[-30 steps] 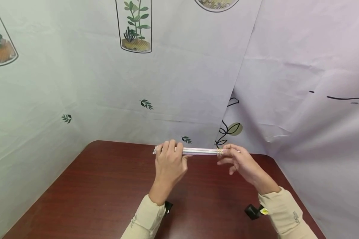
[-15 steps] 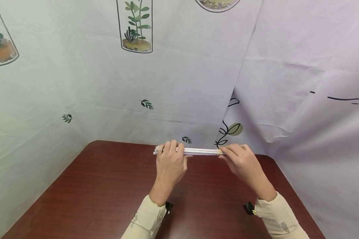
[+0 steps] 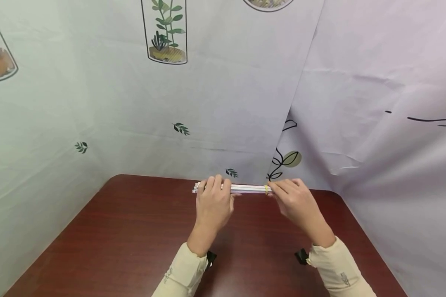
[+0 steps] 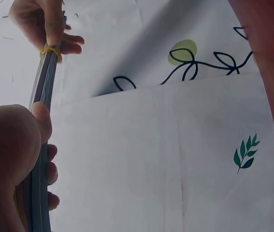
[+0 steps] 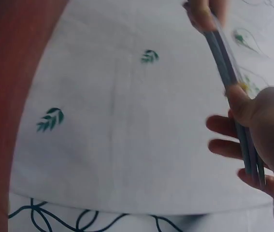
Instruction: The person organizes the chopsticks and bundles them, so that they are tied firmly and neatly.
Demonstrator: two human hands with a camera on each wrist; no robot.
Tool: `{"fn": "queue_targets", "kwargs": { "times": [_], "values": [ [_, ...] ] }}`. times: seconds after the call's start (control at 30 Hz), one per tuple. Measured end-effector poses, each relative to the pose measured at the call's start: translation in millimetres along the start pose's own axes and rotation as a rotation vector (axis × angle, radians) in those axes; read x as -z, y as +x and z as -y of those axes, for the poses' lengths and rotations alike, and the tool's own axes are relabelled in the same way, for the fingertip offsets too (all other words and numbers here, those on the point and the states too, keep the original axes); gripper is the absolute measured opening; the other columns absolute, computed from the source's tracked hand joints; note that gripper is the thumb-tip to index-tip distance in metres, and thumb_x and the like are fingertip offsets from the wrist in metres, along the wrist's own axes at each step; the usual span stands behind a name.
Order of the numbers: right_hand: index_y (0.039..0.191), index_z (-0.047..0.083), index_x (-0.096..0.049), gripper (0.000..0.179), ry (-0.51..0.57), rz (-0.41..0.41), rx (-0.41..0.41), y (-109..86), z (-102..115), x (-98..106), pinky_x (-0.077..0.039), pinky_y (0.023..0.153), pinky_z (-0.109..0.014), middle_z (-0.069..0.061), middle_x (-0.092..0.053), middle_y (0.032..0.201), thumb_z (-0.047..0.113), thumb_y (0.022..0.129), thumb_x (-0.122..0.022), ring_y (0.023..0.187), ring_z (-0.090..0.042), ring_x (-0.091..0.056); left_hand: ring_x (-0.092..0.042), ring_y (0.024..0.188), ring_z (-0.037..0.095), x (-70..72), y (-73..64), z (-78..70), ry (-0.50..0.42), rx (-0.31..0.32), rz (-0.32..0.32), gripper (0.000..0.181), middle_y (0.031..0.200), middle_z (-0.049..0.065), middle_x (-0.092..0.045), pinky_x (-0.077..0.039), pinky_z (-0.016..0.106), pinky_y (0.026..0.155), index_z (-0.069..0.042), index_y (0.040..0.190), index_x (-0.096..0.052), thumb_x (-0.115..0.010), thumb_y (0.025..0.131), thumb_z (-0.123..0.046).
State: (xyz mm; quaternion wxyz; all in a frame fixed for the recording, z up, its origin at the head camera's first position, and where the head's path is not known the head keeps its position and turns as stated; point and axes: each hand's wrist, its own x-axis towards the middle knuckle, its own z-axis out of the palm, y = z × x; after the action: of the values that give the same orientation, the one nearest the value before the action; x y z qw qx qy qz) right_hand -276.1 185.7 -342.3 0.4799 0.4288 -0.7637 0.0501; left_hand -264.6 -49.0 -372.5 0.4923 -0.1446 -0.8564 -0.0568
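Observation:
A bundle of long, thin white sticks [image 3: 248,188] is held level above the table's far edge; their exact kind cannot be told. My left hand [image 3: 213,206] grips its left part, with the stick ends poking out past the fingers. Toward the right end, a yellow rubber band [image 3: 266,189] loops round the bundle. My right hand [image 3: 295,202] pinches the bundle right at the band, thumb below and fingers above. In the left wrist view the band [image 4: 50,51] sits against the right fingertips. The right wrist view shows the stick ends [image 5: 255,169] running beneath the right palm.
Below the hands lies a dark red-brown table [image 3: 134,239] with rounded far corners. White sheeting [image 3: 226,103] printed with plants hangs behind it and along the sides. Dark camera mounts [image 3: 302,256] stick out from both cream sleeves [image 3: 336,264].
My right hand has gone from loosely spread fingers to a pinch at the band. Hand and rubber band have shifted slightly left along the bundle. The left hand keeps its grip.

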Motion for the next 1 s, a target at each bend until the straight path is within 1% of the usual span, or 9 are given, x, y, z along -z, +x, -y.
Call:
{"fn": "queue_targets", "kwargs": {
  "times": [0.13,0.27,0.33,0.43,0.57,0.67,0.77,0.87,1.0],
  "values": [
    [0.097,-0.001,-0.068,0.034,-0.069,-0.071,0.016,2.7,9,-7,-0.048,0.058,-0.04,-0.009,-0.067,0.084,0.023,0.105,-0.046,0.07,-0.026,-0.063,-0.054,0.082,0.025,0.6,0.0,-2.9,0.004,-0.012,-0.023,0.025,0.082,0.005,-0.053,-0.044,0.043,0.088,-0.01,0.084,-0.058,-0.078,0.075,-0.022],
    [0.1,-0.002,-0.07,0.032,-0.119,-0.12,0.032,7.8,23,-15,-0.046,0.054,-0.037,-0.01,-0.069,0.087,0.02,0.104,-0.047,0.07,-0.026,-0.064,-0.056,0.082,0.024,-0.2,-0.2,-9.3,-0.009,-0.04,-0.033,0.019,0.084,0.005,-0.055,-0.045,0.042,0.085,-0.011,0.086,-0.06,-0.074,0.078,-0.022],
    [0.106,-0.001,-0.071,0.036,-0.126,-0.084,0.039,10.1,28,-17,-0.046,0.056,-0.036,-0.01,-0.07,0.091,0.022,0.106,-0.044,0.072,-0.025,-0.064,-0.056,0.083,0.024,-0.5,-0.3,-11.5,-0.016,-0.051,-0.026,0.019,0.085,0.005,-0.057,-0.046,0.042,0.084,-0.011,0.088,-0.062,-0.073,0.079,-0.024],
    [0.115,-0.002,-0.07,0.043,-0.064,-0.027,0.013,10.4,26,-14,-0.048,0.061,-0.037,-0.011,-0.072,0.097,0.03,0.106,-0.042,0.078,-0.026,-0.067,-0.056,0.083,0.023,0.2,-0.2,-10.1,-0.011,-0.034,-0.007,0.022,0.086,0.004,-0.057,-0.045,0.041,0.085,-0.011,0.088,-0.061,-0.074,0.081,-0.028],
    [0.115,-0.002,-0.069,0.045,0.008,0.003,-0.018,5.4,16,-5,-0.05,0.063,-0.041,-0.014,-0.072,0.099,0.032,0.106,-0.041,0.082,-0.027,-0.068,-0.054,0.083,0.023,1.5,-0.6,-6.5,-0.012,-0.008,0.007,0.026,0.083,0.004,-0.053,-0.043,0.041,0.087,-0.012,0.085,-0.058,-0.076,0.08,-0.03],
    [0.108,-0.001,-0.069,0.041,-0.018,0.0,-0.011,4.1,16,-4,-0.049,0.061,-0.04,-0.012,-0.069,0.095,0.029,0.106,-0.042,0.08,-0.027,-0.066,-0.053,0.081,0.023,2.0,-0.9,-8.7,-0.019,-0.017,-0.005,0.025,0.081,0.003,-0.052,-0.043,0.041,0.085,-0.012,0.084,-0.057,-0.076,0.079,-0.028],
    [0.102,-0.001,-0.069,0.04,-0.056,-0.047,-0.006,6.8,22,-9,-0.047,0.057,-0.038,-0.011,-0.068,0.089,0.029,0.106,-0.044,0.075,-0.026,-0.065,-0.053,0.079,0.023,2.3,-0.9,-12.8,-0.014,-0.024,-0.019,0.024,0.08,0.004,-0.052,-0.043,0.041,0.082,-0.012,0.083,-0.058,-0.075,0.079,-0.028],
    [0.102,0.0,-0.07,0.038,-0.099,-0.073,0.001,10.8,28,-16,-0.045,0.055,-0.037,-0.009,-0.068,0.089,0.028,0.105,-0.045,0.071,-0.026,-0.063,-0.054,0.079,0.023,1.9,-0.9,-15.2,-0.006,-0.028,-0.034,0.023,0.08,0.004,-0.053,-0.043,0.04,0.08,-0.011,0.083,-0.059,-0.075,0.079,-0.028],
    [0.109,0.003,-0.072,0.037,-0.121,-0.027,0.01,12.0,31,-17,-0.045,0.056,-0.036,-0.006,-0.071,0.094,0.028,0.105,-0.045,0.072,-0.025,-0.063,-0.053,0.078,0.023,1.4,-2.1,-18.1,-0.005,-0.034,-0.035,0.017,0.079,0.004,-0.052,-0.043,0.04,0.079,-0.012,0.082,-0.059,-0.072,0.08,-0.023]
  ]
}}
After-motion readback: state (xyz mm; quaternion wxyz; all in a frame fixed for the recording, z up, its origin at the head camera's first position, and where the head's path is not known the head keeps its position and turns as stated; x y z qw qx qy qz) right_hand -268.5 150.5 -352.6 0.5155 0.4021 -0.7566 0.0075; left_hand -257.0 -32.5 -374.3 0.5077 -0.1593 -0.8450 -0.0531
